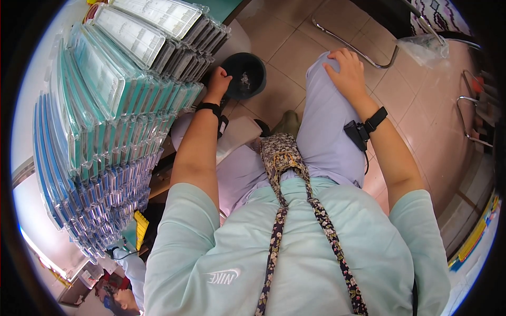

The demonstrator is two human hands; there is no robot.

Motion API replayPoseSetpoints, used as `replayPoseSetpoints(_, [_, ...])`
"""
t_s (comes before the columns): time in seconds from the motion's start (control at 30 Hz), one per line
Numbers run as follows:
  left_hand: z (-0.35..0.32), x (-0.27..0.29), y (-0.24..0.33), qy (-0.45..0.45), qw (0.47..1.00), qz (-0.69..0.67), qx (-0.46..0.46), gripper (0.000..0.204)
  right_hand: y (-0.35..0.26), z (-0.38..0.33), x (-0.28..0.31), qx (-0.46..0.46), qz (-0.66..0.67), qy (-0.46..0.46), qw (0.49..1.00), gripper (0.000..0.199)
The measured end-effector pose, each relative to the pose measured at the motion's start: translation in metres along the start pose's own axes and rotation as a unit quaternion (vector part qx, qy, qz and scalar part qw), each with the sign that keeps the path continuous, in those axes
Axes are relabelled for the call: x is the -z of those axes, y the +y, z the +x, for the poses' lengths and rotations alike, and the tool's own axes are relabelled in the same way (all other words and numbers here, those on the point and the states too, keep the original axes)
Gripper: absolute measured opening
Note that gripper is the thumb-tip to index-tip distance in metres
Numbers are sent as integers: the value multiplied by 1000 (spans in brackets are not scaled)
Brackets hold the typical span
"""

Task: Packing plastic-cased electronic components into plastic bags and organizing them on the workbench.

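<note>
The person's left hand (217, 83) reaches down at upper centre of the frame, its fingers curled and pressed together at the near rim of a round dark plastic bin (243, 75) that stands on the beige tiled floor (284, 58); whether the fingers pinch anything cannot be told, since the palm side is hidden; a black wrist strap (209, 107) circles the forearm just below the hand; the bin holds a few small pale scraps at its bottom. The right hand (347, 75) lies at upper right of centre, fingers spread and flat on the knee of the pale lilac trousers (322, 131), holding nothing; a black band with a small black device (363, 129) sits at that wrist. Tall leaning stacks of clear flat plastic cases with teal and blue edges (105, 137) fill the left of the frame, just beside the left forearm; a floral fabric pouch on a matching strap (280, 152) hangs at centre over a mint green shirt (295, 253); a chrome chair leg (348, 46) curves across the floor at upper right, near a clear plastic bag (424, 48).
</note>
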State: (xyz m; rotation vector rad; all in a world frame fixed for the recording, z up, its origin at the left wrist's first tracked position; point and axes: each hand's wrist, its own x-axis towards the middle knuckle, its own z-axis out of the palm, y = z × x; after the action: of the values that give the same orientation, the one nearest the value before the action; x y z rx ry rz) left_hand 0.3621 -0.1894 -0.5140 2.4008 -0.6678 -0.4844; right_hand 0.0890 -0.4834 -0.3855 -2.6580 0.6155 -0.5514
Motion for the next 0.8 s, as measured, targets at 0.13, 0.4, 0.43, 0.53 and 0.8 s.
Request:
replayPoseSetpoints(0.13, [-3, -7, 8, 11, 1000, 6, 15, 22, 5, -2, 2, 4, -4, 8, 1000, 22])
replayPoseSetpoints(0.4, [-22, 21, 41, -177, 979, -66, 77, 24, 5, -1, -2, 3, -6, -13, 1000, 25])
replayPoseSetpoints(0.43, [-32, 26, 47, -172, 979, -68, 82, 24, 5, -1, -3, -4, -9, -21, 1000, 25])
replayPoseSetpoints(0.53, [-65, 48, 68, -213, 975, -62, 31, 27, 4, -2, -5, 2, -15, -24, 1000, 24])
replayPoseSetpoints(0.8, [-192, 120, 113, -105, 980, 152, -79, 46, -1, 4, 3, 11, -18, -41, 999, 25])
